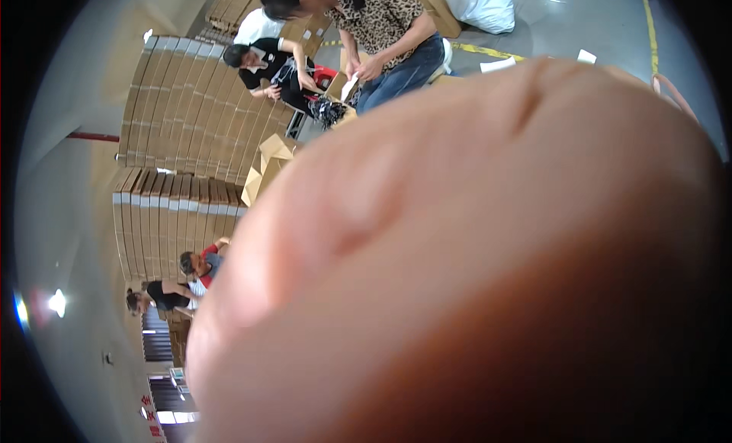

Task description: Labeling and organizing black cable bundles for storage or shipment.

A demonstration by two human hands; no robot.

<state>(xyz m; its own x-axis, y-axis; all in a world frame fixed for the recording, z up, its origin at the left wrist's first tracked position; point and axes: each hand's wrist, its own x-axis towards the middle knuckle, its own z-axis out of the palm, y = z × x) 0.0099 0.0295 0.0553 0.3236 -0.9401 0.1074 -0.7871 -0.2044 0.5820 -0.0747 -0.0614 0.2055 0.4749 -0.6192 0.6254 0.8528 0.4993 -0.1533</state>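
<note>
Against the lens, blurred fingers [473, 252] press close.

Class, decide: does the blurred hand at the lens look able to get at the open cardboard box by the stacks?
Probably not, as things stand. The hand sits right against the camera, covering most of the view, while the open cardboard box lies far off beside the stacks.

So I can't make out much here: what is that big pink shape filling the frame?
It looks like a hand or finger held right against the head camera, heavily blurred. Pinkish skin with a paler glossy patch at upper left and a crease near the top, darkening toward the lower right. It covers most of the view; which hand it is cannot be told.
</note>
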